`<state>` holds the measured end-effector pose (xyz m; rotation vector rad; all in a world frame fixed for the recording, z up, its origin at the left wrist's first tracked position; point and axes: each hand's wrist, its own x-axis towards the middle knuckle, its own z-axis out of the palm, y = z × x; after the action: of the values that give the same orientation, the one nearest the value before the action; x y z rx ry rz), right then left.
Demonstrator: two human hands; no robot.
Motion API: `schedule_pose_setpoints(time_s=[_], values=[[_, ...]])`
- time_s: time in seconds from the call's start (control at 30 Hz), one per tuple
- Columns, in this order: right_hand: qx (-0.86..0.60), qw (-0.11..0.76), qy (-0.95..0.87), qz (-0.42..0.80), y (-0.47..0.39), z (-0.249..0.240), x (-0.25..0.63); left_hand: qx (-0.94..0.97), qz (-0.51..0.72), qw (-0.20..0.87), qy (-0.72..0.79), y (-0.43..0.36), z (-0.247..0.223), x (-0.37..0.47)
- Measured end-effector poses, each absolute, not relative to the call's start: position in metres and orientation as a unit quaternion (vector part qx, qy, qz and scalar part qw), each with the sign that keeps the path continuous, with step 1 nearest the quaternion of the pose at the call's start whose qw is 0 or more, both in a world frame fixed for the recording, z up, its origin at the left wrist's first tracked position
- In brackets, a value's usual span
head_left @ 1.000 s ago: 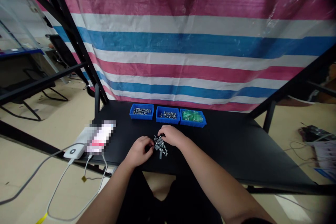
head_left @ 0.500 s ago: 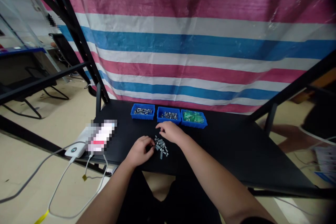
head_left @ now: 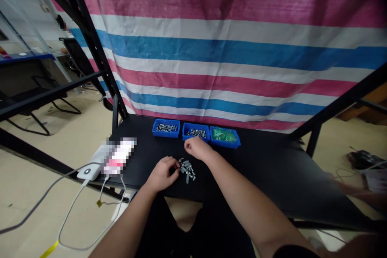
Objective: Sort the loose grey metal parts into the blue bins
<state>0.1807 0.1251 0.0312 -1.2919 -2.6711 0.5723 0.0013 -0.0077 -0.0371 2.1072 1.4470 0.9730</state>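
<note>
At lower centre, the left hand (head_left: 165, 173) curls beside loose metal pieces (head_left: 188, 169), the right hand (head_left: 198, 148) by the middle blue bin (head_left: 196, 125), fingers' hold untellable, seemingly mid-picking, next needing a fine pinch.

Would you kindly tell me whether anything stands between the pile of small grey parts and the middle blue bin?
Yes: the right hand is between them, overlapping the front edge of the bin in this view. The left hand is beside the pile, off that path. Nothing else visible intervenes.
</note>
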Motion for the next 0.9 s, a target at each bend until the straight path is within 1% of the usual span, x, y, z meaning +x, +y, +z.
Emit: schedule_pose_setpoints(time_s=[0.1,0.17,0.23,0.3,0.37,0.5,0.6,0.67,0.77,0.8,0.83,0.9], values=[[-0.523,0.124,-0.837,0.106,0.129,0.045,0.190,0.758,0.347,0.202,0.514,-0.007,-0.036,0.001],[-0.535,0.136,-0.829,0.086,0.125,0.048,0.192,0.757,0.346,0.205,0.515,-0.007,-0.036,0.001],[-0.488,0.116,-0.858,0.114,0.117,0.044,0.190,0.755,0.346,0.207,0.517,-0.007,-0.035,0.001],[-0.420,0.073,-0.890,0.158,0.108,0.035,0.183,0.753,0.348,0.210,0.517,-0.007,-0.035,0.001],[-0.383,0.031,-0.905,0.183,0.100,0.022,0.175,0.753,0.351,0.208,0.516,-0.007,-0.036,0.001],[-0.404,0.007,-0.896,0.185,0.095,0.007,0.162,0.761,0.343,0.198,0.514,-0.007,-0.036,0.001],[-0.423,-0.005,-0.887,0.188,0.101,0.013,0.163,0.765,0.334,0.195,0.515,-0.007,-0.037,0.001],[-0.453,0.032,-0.874,0.174,0.108,0.023,0.170,0.761,0.338,0.191,0.520,-0.007,-0.038,0.001],[-0.537,0.152,-0.823,0.105,0.115,0.037,0.184,0.744,0.360,0.169,0.537,-0.007,-0.040,0.002],[-0.558,0.176,-0.806,0.089,0.114,0.039,0.189,0.743,0.364,0.160,0.539,-0.007,-0.042,0.002],[-0.568,0.186,-0.797,0.084,0.112,0.039,0.194,0.746,0.363,0.151,0.537,-0.006,-0.043,0.002],[-0.556,0.179,-0.805,0.107,0.102,0.034,0.204,0.764,0.351,0.138,0.524,-0.003,-0.047,0.003]])
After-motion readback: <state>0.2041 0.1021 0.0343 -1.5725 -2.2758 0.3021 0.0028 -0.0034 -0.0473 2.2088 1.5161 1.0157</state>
